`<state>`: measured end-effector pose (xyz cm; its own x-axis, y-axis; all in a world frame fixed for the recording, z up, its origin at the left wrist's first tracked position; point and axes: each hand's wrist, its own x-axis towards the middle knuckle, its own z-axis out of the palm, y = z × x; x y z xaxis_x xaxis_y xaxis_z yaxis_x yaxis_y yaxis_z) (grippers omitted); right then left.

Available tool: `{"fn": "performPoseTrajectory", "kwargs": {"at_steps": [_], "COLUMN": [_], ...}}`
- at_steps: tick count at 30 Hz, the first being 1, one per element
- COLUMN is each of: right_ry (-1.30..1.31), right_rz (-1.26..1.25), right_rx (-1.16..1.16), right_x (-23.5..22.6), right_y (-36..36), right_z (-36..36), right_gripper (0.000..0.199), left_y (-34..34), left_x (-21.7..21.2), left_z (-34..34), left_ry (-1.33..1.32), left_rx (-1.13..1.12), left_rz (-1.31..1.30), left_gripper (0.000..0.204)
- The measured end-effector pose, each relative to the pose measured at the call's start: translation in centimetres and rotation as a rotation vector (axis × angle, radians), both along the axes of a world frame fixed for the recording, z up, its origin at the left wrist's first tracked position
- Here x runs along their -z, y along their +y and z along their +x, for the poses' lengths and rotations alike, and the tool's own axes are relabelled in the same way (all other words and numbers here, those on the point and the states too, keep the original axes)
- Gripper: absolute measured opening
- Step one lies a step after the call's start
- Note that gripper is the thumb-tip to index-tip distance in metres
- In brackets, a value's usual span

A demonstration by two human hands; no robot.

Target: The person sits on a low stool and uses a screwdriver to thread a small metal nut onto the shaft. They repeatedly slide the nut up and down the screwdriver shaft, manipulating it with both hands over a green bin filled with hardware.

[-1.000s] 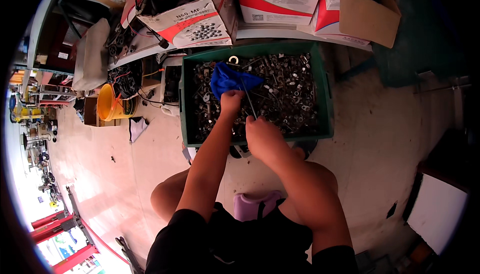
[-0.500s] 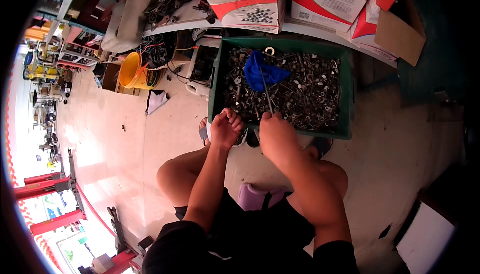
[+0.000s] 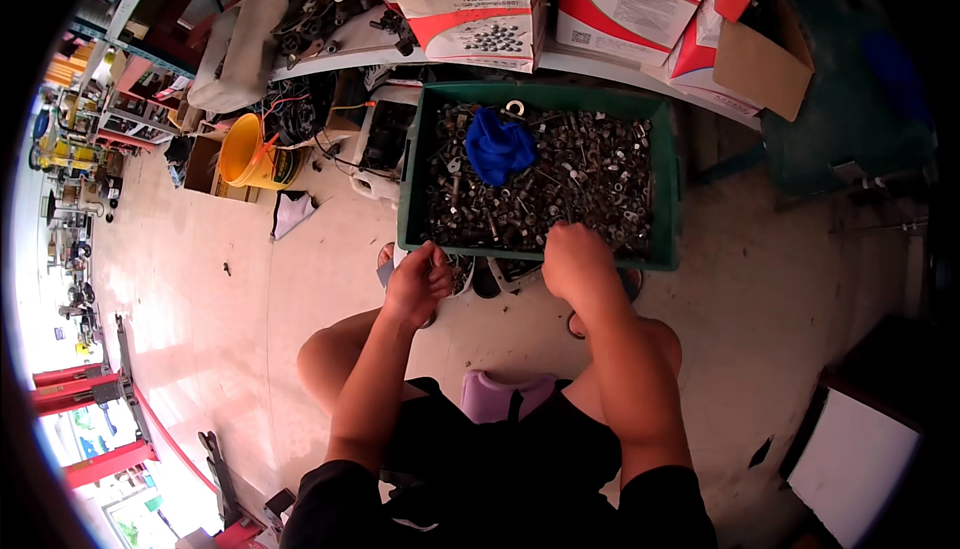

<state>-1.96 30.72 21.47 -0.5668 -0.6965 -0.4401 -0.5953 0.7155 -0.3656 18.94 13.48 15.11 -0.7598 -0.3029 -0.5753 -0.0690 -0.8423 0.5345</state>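
Observation:
A green bin (image 3: pixel 668 189) full of small metal hardware (image 3: pixel 590 164), mostly nuts, bolts and washers, lies in front of me. Over its left half a bunched blue cloth (image 3: pixel 500 149) rests on the pieces. My right hand (image 3: pixel 580 259) is a closed fist at the bin's near rim, right of the middle. Its back hides whatever it grips; no rod shows plainly there now. My left hand (image 3: pixel 420 285) hovers by the near left corner, fingers curled in. What those fingers hold, if anything, I cannot make out.
Behind the bin, a shelf carries red-and-white cardboard boxes (image 3: pixel 475 34) and metal parts. A yellow bucket (image 3: pixel 243 152), cables and a pale cloth (image 3: pixel 292 214) lie to the left. My knees and sandalled feet are close to the bin's near side.
My right hand has moved right along the near rim; the thin rod seen reaching from it to the cloth no longer shows. The cloth is more bunched. My left hand stays curled.

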Motion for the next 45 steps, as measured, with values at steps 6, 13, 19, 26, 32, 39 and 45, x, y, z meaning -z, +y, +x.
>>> {"fn": "performPoseTrajectory", "kwargs": {"at_steps": [6,13,19,26,32,39,45], "right_ry": [-0.033,-0.114,-0.034,-0.087,-0.133,-0.186,-0.186], "right_rz": [0.111,0.224,0.068,-0.414,-0.489,-0.576,-0.704], "right_rx": [-0.038,-0.065,0.039,0.066,0.067,0.104,0.067], "right_x": [0.4,-2.4,-2.6,-1.4,-1.0,-0.6,-0.4], "right_y": [-1.4,0.4,1.0,-0.4,-2.7,-5.3,-7.0], "right_z": [-1.6,-1.0,0.4,1.2,2.3,2.9,3.7], "right_gripper": [0.016,0.017,0.025,0.026,0.029,0.032,0.035], "left_y": [0.0,-1.3,-2.1,-3.0,-3.7,-5.8,-6.8], "left_x": [-3.3,-3.0,-2.2,-5.7,-6.7,-3.3,0.0], "left_z": [-2.1,-5.4,-4.9,-3.7,-2.4,1.7,4.9], "left_ry": [-0.097,-0.097,-0.054,0.207,0.180,0.029,-0.117], "left_rx": [0.169,0.146,0.007,-0.150,-0.128,-0.392,-0.442], "left_rz": [0.033,0.033,0.071,0.295,0.242,0.113,0.078], "left_gripper": [0.029,0.029,0.046,0.070,0.063,0.034,0.027]}}
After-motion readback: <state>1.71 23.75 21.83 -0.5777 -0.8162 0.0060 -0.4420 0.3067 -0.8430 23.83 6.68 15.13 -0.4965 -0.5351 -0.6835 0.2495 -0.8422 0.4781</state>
